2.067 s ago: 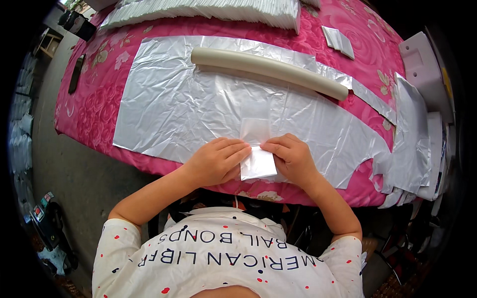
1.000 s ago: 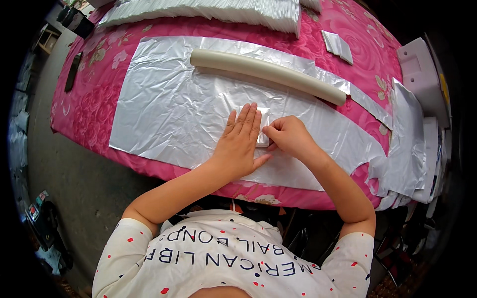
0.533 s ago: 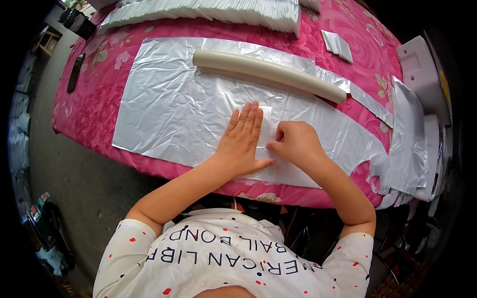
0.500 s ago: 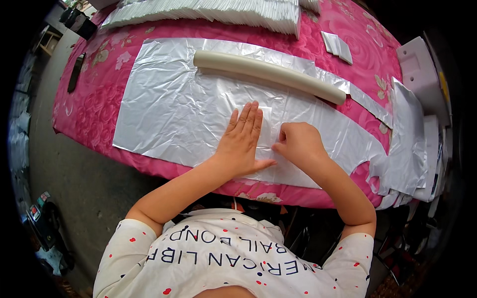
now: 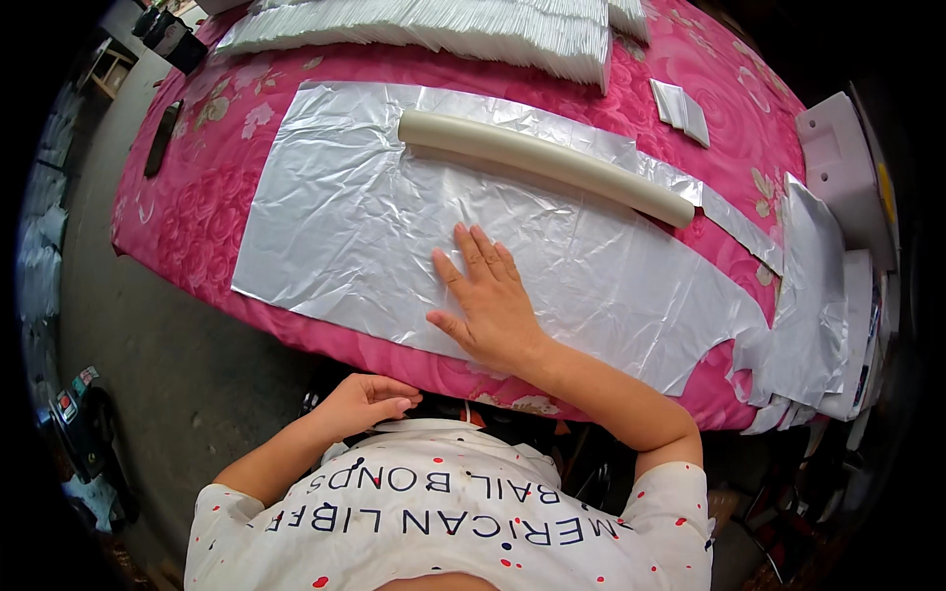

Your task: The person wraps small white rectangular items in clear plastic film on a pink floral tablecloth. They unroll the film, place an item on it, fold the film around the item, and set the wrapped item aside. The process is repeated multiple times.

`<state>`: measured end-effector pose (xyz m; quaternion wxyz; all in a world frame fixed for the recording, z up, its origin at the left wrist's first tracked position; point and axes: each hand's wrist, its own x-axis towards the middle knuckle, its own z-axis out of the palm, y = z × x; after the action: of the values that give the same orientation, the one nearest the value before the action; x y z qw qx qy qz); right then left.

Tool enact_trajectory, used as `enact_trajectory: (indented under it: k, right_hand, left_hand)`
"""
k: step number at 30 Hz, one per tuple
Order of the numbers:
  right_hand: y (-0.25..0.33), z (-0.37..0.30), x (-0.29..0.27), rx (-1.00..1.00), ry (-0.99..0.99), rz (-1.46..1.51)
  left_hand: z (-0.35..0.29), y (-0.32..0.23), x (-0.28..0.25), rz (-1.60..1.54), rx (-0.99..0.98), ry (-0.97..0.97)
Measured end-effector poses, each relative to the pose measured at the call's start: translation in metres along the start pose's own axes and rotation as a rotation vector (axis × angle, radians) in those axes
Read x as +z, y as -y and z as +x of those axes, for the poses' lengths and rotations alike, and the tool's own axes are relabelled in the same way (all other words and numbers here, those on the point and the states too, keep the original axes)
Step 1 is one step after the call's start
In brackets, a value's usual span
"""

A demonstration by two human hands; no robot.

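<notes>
My right hand (image 5: 485, 300) lies flat on a crinkled silver plastic sheet (image 5: 325, 236), fingers spread and nothing in its grasp. Close to my body, at the table's near edge, my left hand (image 5: 374, 402) is closed, its thumb drawn up against the fingers. What it holds, if anything, I cannot make out. A pale, cream-coloured tube (image 5: 547, 165) rests on the sheet beyond my right hand, slanting down to the right. A narrow silver strip (image 5: 739, 227) runs off past the tube's right end.
A pink floral cloth (image 5: 197, 231) covers the table. Rows of white folded pieces (image 5: 424, 34) stand along the far side, with a small white stack (image 5: 680, 112) to their right. A dark, narrow object (image 5: 163, 138) lies at left. White boxes (image 5: 843, 167) and silver sheeting (image 5: 813, 295) crowd the right.
My left hand has pulled back from the sheet toward my body. My right hand has moved left and flattened out. The small pale square under my hands no longer shows on the sheet.
</notes>
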<state>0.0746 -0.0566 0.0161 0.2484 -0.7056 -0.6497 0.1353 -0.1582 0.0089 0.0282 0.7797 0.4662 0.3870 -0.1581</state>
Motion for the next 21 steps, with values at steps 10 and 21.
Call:
enact_trajectory:
  k: [10,21]
  right_hand:
    - [0.061,-0.011,0.006,-0.226,0.181,0.179]
    - [-0.161,0.02,-0.148,0.435,-0.652,0.704]
  left_hand:
    - [-0.021,-0.042,0.003,0.765,0.286,-0.237]
    - [0.009,-0.082,0.002,0.345,0.48,-0.071]
